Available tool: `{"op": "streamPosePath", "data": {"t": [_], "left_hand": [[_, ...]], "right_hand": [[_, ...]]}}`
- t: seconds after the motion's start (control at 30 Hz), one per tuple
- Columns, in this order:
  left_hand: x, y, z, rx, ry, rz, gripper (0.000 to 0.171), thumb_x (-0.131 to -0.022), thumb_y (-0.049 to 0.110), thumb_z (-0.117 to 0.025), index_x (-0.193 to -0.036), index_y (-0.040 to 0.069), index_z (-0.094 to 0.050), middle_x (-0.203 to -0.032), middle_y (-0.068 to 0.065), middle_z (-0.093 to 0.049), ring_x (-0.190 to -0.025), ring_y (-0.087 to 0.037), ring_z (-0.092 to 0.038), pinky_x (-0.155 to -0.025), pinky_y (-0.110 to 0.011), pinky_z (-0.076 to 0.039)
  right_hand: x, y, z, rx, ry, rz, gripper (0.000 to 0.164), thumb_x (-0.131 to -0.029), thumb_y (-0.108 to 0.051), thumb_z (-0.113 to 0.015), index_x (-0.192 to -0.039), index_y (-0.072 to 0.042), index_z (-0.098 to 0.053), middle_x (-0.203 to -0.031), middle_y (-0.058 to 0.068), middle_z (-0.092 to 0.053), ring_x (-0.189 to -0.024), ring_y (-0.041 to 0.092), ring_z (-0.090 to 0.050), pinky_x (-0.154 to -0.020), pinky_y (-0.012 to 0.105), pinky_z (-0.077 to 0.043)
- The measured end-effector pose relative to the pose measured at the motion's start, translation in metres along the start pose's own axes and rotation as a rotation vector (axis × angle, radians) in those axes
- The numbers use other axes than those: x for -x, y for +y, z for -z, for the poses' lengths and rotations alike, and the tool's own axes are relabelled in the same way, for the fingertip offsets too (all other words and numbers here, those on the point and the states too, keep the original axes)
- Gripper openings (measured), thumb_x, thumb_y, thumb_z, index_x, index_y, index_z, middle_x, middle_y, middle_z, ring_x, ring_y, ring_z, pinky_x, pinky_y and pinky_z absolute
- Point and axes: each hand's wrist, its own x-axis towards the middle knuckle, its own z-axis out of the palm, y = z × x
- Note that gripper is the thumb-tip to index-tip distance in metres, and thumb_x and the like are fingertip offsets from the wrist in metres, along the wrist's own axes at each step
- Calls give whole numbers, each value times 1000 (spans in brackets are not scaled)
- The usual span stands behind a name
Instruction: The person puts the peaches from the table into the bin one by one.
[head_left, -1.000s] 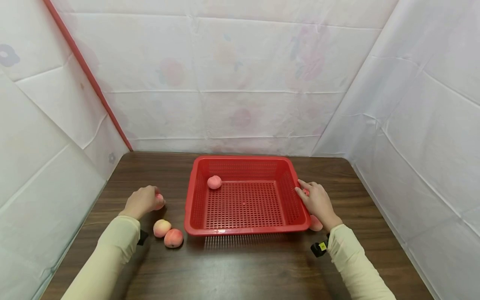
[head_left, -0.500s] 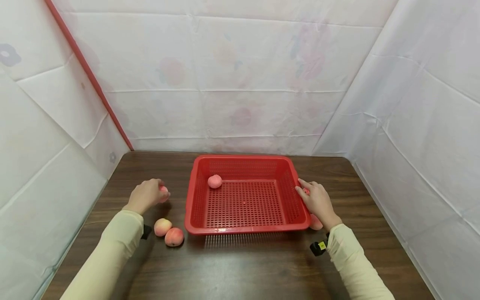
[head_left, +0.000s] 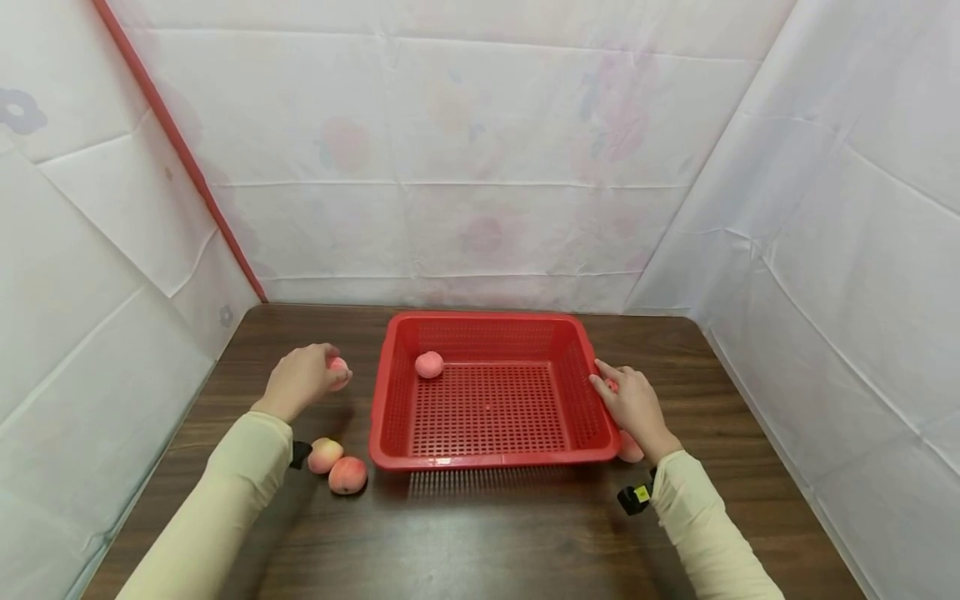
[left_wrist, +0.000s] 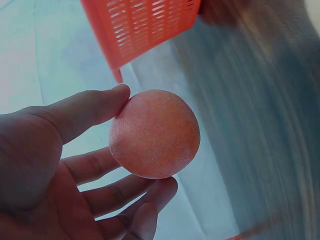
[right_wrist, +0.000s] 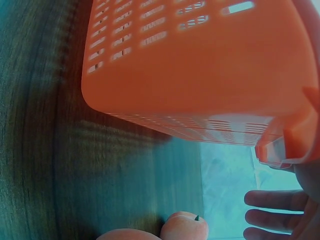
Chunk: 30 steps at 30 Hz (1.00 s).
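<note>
Presently, the step in hand appeared to be the transfer of one pinkish-red peach (left_wrist: 155,134) into the red perforated plastic basket (head_left: 495,460). The left hand (head_left: 298,382) held this peach between thumb and fingertips, the fingers being parted only by the width of the fruit. The peach was clear of the bench (head_left: 480,542) and lay outside the basket, to its left.

The right hand (head_left: 633,410) was at the basket's right rim. Its thumb and index finger touched the rim; the other fingers were extended and apart from one another, with no closed grip visible. This contact probably served to steady the basket.

One pale pink peach (head_left: 429,364) was already in the basket, near its far left corner. On the left side of the bench, a yellow-and-red peach (head_left: 326,456) and a redder peach (head_left: 348,476) sat touching. Two further peaches (right_wrist: 185,228) stood on the bench beside the basket's right side.

The next move likely called for carrying the held peach rightward over the left rim, keeping it above rim height, lowering it to the perforated floor and then parting the fingers. Release from too high could have let the fruit roll.
</note>
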Motion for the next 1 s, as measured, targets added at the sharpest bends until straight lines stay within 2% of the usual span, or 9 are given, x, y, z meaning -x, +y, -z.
{"op": "streamPosePath", "data": {"t": [0.13,0.33,0.63,0.87,1.0], "left_hand": [[-1,5,2,5,29,-16,43,-87,28,-66,-116,-5,-64,-100,-23,-69,-83,-36,-65,-70,-51,-51],[-4,15,11,9,28,-24,44,-88,28,-66,-118,-4,-63,-100,-22,-69,-81,-33,-63,-68,-48,-50],[-13,30,19,50,67,-63,43,-87,24,-67,-118,-7,-63,-102,-24,-69,-90,-38,-63,-80,-52,-49],[-17,41,22,62,63,-75,42,-88,22,-65,-119,-6,-63,-104,-24,-68,-92,-37,-63,-81,-52,-50],[-19,48,23,59,97,-94,40,-87,20,-63,-118,-5,-64,-103,-24,-66,-92,-36,-61,-80,-51,-49]], "right_hand": [[0,0,0,-2,-4,-2,47,-98,-32,-57,-139,-9,-54,-118,26,-63,-109,43,-56,-92,57,-47],[0,-1,0,0,-2,-8,47,-98,-33,-57,-139,-9,-55,-117,26,-63,-109,43,-56,-92,58,-47],[-1,-1,2,3,-19,-24,48,-98,-33,-57,-140,-9,-54,-119,27,-62,-110,43,-56,-93,58,-47],[-1,-1,1,8,-24,-28,48,-98,-32,-57,-140,-9,-53,-119,27,-62,-111,43,-56,-93,58,-47],[-1,-1,0,7,-11,-24,48,-98,-32,-57,-140,-10,-54,-118,27,-63,-110,43,-56,-93,58,-47]]}}
